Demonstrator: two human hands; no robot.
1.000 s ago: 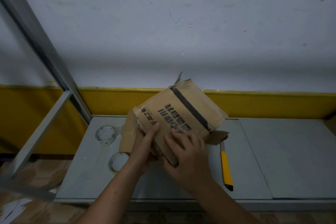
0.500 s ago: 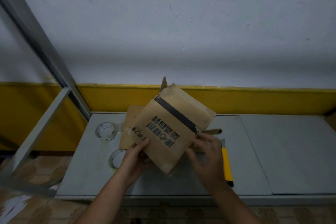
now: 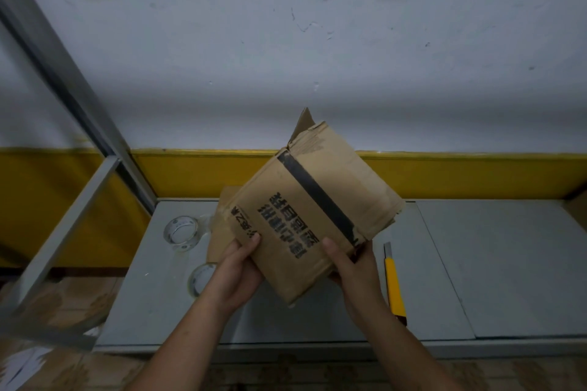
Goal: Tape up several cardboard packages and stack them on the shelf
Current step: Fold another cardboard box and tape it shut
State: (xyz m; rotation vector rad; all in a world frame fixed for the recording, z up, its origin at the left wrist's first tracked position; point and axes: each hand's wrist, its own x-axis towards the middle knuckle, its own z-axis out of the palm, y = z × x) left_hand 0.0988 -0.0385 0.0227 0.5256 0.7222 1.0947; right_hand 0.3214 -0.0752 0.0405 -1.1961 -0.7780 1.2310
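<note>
While your left hand [image 3: 235,276] and right hand [image 3: 359,273] grip the cardboard box [image 3: 311,200], its loose flap [image 3: 304,121] seemingly awaits taping, then stacking.

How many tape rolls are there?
2. One tape roll on the shelf's left; a second, nearer, partly behind the left hand. The cardboard box may hide more.

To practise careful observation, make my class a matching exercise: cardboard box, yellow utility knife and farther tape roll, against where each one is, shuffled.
Things: 1 cardboard box; 2 utility knife; 3 farther tape roll.
Places: A on the grey surface, right of the right hand; B on the grey surface, left of the left hand; C tilted, gripped by both hands.
Pairs: 1-C; 2-A; 3-B.
</note>
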